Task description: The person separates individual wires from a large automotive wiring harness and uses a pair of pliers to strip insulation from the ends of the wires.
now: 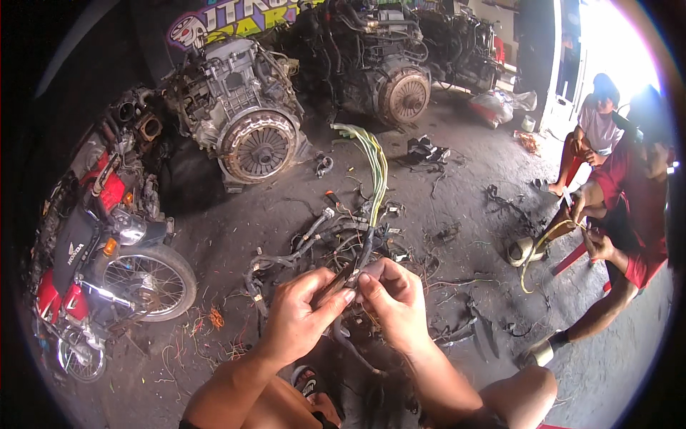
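In front of me a black-taped wiring harness (366, 247) is held up, with a bunch of pale green and yellow wires (376, 175) fanning out at its far end. My right hand (393, 300) is closed round it, thumb pressed on top. Up against it is my left hand (304, 314), closed on a dark narrow blade-like piece (334, 288) whose kind I cannot make out. Below my fingers a dark tail of the harness (350, 347) hangs down. The fingertips hide the spot where hands and harness meet.
Cut harness pieces (286, 257) and wire scraps (216, 318) litter the floor. A red motorcycle (107, 264) stands left; engines (250, 107) line the back. At right, a seated person in red (629, 207) handles a yellow wire (536, 250), beside another seated person (597, 129).
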Demonstrator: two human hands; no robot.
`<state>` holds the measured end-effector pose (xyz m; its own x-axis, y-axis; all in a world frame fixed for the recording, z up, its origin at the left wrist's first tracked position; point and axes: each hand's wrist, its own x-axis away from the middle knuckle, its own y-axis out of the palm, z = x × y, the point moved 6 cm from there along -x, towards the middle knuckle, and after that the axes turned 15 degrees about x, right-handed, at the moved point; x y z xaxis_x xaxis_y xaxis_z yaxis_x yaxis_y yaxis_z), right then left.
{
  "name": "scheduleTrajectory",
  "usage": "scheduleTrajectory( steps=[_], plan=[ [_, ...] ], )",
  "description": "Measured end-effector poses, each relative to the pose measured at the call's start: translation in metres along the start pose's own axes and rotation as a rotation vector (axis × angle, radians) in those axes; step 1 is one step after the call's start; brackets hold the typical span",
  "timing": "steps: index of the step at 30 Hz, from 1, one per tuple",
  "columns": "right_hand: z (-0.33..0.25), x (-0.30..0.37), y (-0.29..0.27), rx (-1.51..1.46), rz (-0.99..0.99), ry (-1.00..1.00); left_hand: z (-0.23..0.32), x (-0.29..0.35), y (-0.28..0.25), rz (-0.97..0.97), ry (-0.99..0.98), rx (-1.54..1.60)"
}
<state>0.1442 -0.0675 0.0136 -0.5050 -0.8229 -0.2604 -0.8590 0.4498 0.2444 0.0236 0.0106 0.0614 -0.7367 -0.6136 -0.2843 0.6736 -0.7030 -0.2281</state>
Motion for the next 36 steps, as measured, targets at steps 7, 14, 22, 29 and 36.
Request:
scheduleTrajectory(
  steps=[7,14,22,29,36],
  plan=[
    [0.001,-0.001,0.0,0.042,0.001,-0.01,0.001,-0.001,0.0,-0.024,0.028,-0.04],
    [0.007,0.001,-0.003,0.014,0.115,-0.044,0.005,0.001,0.006,-0.059,0.041,-0.037],
    [0.001,-0.002,-0.001,0.026,-0.029,0.024,-0.004,0.0,0.0,-0.025,-0.025,0.101],
    [0.005,-0.001,-0.001,0.048,0.044,-0.052,-0.002,0.0,0.004,-0.06,-0.001,-0.043],
    [0.003,0.002,0.0,0.109,0.14,-0.055,-0.006,0.002,0.005,-0.055,-0.028,0.017]
  ],
)
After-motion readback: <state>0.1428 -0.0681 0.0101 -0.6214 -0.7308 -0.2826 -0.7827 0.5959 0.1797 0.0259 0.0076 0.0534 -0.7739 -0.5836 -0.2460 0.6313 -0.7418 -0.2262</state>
